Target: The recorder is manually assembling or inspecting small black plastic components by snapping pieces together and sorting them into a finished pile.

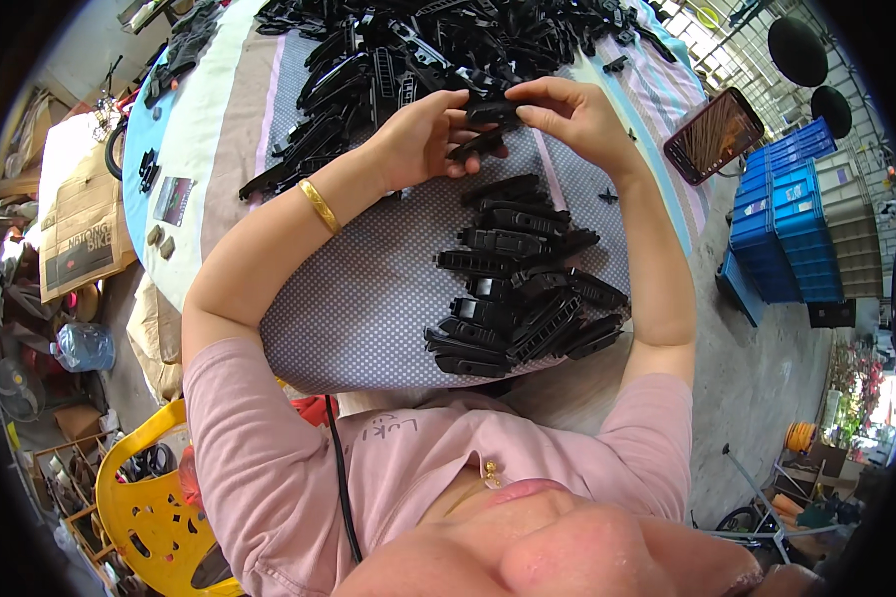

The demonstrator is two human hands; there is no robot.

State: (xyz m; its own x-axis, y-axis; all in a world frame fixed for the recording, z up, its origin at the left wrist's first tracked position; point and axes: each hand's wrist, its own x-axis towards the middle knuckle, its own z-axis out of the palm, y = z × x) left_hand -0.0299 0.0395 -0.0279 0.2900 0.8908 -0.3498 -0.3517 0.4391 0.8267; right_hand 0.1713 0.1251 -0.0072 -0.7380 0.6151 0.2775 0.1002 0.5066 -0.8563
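Above the tabletop, my left hand is curled with its fingers round a small black plastic part. A second black plastic part spans the gap between my two hands. My right hand pinches the right end of that part between thumb and fingers. Whether the two parts touch, I cannot tell. Just beyond my hands spreads a large heap of long black plastic parts, some with ladder-like slots. Closer to me, below my hands, lies a smaller stack of similar black parts, set roughly in rows.
A striped and dotted cloth covers the round-edged table. A phone stands propped at the right edge. Beyond it are blue crates. At left are a card, small stones, a cardboard box and a yellow chair.
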